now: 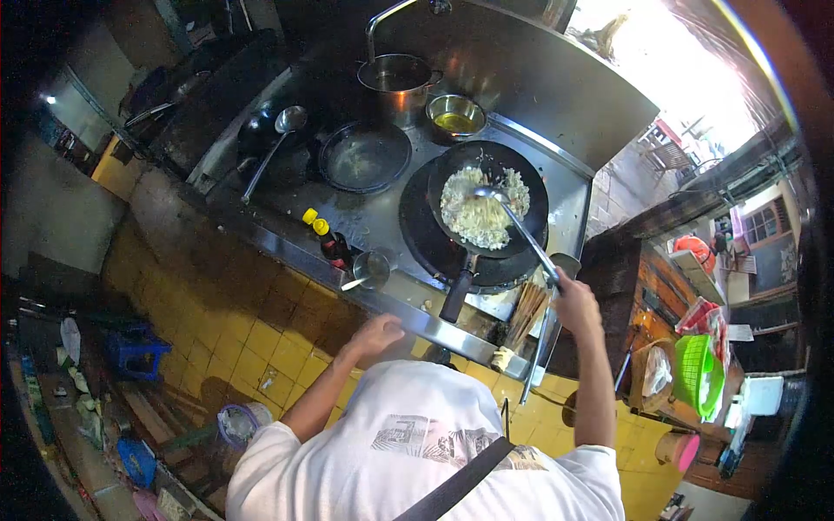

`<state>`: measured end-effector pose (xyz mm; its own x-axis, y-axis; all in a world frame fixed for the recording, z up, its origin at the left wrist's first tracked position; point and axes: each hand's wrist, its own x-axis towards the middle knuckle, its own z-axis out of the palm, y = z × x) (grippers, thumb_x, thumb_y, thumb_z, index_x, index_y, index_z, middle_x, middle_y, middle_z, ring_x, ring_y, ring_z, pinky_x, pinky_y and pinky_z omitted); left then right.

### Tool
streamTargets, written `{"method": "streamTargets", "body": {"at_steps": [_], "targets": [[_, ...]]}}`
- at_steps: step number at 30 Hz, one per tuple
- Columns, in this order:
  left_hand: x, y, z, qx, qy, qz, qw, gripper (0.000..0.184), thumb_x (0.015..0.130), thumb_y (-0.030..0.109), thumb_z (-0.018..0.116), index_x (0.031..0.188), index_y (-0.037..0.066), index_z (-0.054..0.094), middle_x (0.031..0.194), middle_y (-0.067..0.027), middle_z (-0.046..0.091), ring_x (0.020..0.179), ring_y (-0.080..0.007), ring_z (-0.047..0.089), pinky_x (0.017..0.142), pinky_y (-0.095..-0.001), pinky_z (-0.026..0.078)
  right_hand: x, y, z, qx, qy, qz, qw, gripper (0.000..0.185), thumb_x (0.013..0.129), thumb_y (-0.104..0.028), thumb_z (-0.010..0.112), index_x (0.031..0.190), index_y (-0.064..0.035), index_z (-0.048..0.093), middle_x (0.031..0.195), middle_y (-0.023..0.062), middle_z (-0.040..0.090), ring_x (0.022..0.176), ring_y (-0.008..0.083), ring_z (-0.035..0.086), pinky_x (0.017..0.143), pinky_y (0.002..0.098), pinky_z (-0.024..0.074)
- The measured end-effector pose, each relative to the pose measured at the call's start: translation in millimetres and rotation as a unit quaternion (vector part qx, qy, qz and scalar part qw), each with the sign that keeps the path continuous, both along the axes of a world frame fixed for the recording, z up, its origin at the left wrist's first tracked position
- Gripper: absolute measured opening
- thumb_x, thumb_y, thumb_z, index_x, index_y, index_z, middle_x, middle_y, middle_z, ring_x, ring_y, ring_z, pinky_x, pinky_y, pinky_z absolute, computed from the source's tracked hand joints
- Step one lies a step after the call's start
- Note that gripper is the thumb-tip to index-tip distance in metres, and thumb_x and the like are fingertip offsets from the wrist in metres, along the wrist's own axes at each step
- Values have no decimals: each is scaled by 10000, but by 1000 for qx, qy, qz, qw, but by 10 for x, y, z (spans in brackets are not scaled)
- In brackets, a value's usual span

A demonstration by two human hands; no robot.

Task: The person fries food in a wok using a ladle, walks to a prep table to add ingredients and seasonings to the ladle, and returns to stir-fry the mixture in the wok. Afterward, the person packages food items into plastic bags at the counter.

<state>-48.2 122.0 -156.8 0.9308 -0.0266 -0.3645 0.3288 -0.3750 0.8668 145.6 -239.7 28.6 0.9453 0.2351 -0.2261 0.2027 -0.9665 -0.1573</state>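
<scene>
My right hand [575, 302] is wrapped round the end of a long metal ladle [527, 234]. The ladle's bowl rests in the rice [476, 213], pale grains with yellowish bits, spread in a black wok [530, 165]. This wok sits over a burner, its dark handle [458, 295] pointing toward me, with no hand on it. My left hand [375, 335] is at the steel counter's front edge, fingers loosely curled and nothing visible in them; whether it touches the edge is unclear. Nearest to it are a clear cup [371, 270] with a pale-handled utensil and yellow-capped sauce bottles [334, 250].
Behind the wok stand a steel pot [401, 102] under a faucet and a bowl of yellow oil [457, 115]. A second dark pan [365, 157] and another ladle [276, 148] lie left. Bundled sticks [526, 314] lie right. A green basket [694, 375] sits on a wooden table.
</scene>
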Motion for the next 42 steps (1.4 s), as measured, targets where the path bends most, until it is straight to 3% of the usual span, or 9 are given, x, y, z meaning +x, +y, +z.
{"method": "streamTargets", "body": {"at_steps": [6,10,13,17,20,22,26,31,42], "targets": [[-260,35,128,-54,78,98,991,380,802,227,662,1109,12,598,1016,-137,644,940,-214,607,828,-333,474,-301,-53,-203,-6,-54,-104,993,448,856,-134,536,1294,-84,457,895,248,604,785,419,613,651,461,498],[-370,15,-25,-44,86,117,988,366,817,223,666,1102,6,592,990,-114,642,932,-199,597,832,-327,473,-494,-150,-1299,344,129,-119,923,212,916,-175,475,1110,-104,520,707,96,545,429,214,496,363,320,403],[-346,-29,62,-43,70,113,990,362,816,223,667,1098,7,596,980,-112,641,918,-198,598,819,-324,476,-693,140,-983,590,395,-355,608,43,938,-187,476,940,-146,490,649,23,451,404,76,391,324,216,339],[-306,42,44,-63,34,107,992,358,814,219,673,1093,7,598,955,-105,638,894,-187,595,790,-312,479,-835,-139,-1305,707,503,-344,359,182,930,-266,520,1103,-212,494,664,19,464,395,53,374,295,174,284],[-242,157,44,-45,74,116,990,345,819,197,670,1093,3,596,954,-97,631,903,-171,585,789,-300,471,-1022,-115,-1210,731,495,-314,349,265,933,-295,505,1188,-222,486,659,25,473,395,61,377,307,186,299],[-188,230,-46,-46,83,100,990,336,825,186,666,1093,-1,590,969,-91,627,902,-163,581,778,-298,472,-1103,60,-962,655,439,-331,518,379,937,-301,469,1300,-201,428,634,35,477,393,92,404,325,216,339],[-102,220,-64,-34,36,50,997,332,843,176,652,1108,-5,569,996,-84,618,880,-155,583,752,-295,477,-995,228,-682,587,385,-352,619,157,922,-203,484,1063,-132,484,593,32,452,380,110,396,315,252,303],[97,81,120,-51,76,-38,995,355,868,221,634,1150,26,543,1015,-79,606,903,-163,573,799,-295,455,-1246,404,-639,566,315,-358,672,292,884,-139,554,1161,-108,467,600,12,438,392,101,396,328,245,309],[675,-661,599,-15,20,-241,970,323,866,125,611,1156,5,534,1019,-81,634,905,-147,572,823,-286,448,-2838,-184,-172,682,217,-437,545,643,815,-21,576,1392,-74,296,562,-5,406,375,92,382,326,254,315]]}}
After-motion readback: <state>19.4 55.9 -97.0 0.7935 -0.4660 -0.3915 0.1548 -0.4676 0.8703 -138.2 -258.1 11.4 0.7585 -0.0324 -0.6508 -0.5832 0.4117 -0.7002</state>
